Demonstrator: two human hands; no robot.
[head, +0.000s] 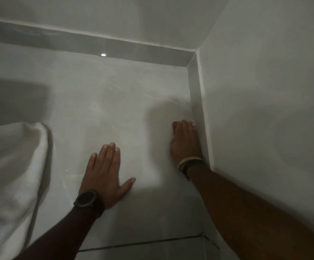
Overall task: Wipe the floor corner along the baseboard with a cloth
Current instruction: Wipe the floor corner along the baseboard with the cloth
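Note:
My right hand (185, 141) presses down on a red cloth (174, 125) on the pale tiled floor, right against the grey baseboard (196, 98) of the right wall. Only a small red edge of the cloth shows past my fingers; the rest is hidden under the hand. My left hand (105, 173) lies flat on the floor with fingers spread, holding nothing, a dark watch on its wrist. The floor corner (187, 67) where the two baseboards meet is farther ahead of my right hand.
A white fabric or bedding (11, 166) hangs down at the left, over the floor. A second baseboard (96, 44) runs along the far wall. A tile joint (143, 242) crosses the floor near my forearms. The white wall (265, 109) stands close on the right.

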